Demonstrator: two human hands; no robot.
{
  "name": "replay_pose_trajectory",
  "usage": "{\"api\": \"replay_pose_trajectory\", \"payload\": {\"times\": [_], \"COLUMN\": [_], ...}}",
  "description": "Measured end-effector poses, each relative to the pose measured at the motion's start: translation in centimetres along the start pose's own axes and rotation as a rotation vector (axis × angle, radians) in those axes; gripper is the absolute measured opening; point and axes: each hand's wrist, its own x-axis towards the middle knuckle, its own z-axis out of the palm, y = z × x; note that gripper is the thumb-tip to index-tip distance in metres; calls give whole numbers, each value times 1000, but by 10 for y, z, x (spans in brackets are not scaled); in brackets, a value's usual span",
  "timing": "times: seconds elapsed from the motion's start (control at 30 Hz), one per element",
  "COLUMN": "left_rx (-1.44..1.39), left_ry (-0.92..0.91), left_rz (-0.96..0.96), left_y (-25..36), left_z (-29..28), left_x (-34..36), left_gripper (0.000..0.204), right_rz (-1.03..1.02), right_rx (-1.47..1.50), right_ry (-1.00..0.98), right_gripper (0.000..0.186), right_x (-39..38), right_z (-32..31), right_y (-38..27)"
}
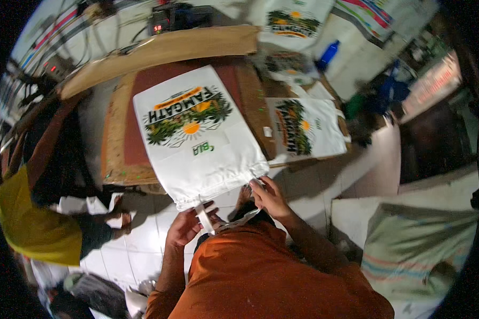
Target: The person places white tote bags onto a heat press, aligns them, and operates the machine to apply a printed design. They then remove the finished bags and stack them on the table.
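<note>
Orange cloth of my shirt (274,274) filled the foreground. At far left, a co-worker in a yellow top (34,218) was beside the bench (114,127). My left hand (186,227) was palm up with fingers partly curled, below the near left corner of the white drawstring bag (205,146); a white strap (203,217) crossed it, though I could not tell whether the fingers had tightened on it. The bag lay flat and slanted across a reddish-brown pad (138,87) on the bench, its print upside down to me, its gathered end hanging past the near edge. My right hand (270,196) pinched the gathered end at its right corner. Farther right, a second white bag (316,127) lay on the bench, with a blue bottle (328,55) beyond it. At far right sat a pale green striped sack (420,247).
</note>
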Motion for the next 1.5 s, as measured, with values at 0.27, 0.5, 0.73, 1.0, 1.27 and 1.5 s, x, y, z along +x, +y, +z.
{"api": "replay_pose_trajectory", "payload": {"times": [0.27,0.5,0.73,1.0,1.27,1.5], "left_rx": [-157,-81,-154,-18,276,320], "left_ry": [-282,-8,260,73,15,306], "left_rz": [207,183,159,-50,-3,148], "left_y": [24,26,98,54,7,-8], "left_z": [14,73,32,-21,-80,-109], "left_x": [52,88,140,166,185,170], "left_gripper": [50,60,50,34,42,38], "right_rz": [-146,-197,-179,-508,-597,-543], "right_rx": [-195,-405,-419,-1216,-1803,-2180], "right_ry": [375,386,553,498,277,86], "right_gripper": [32,39,49,53,49,51], "right_x": [-9,-41,-8,25,112,146], "right_z": [-45,-120,-108,-68,10,12], "right_y": [-96,-168,-200,-320,-442,-528]}}
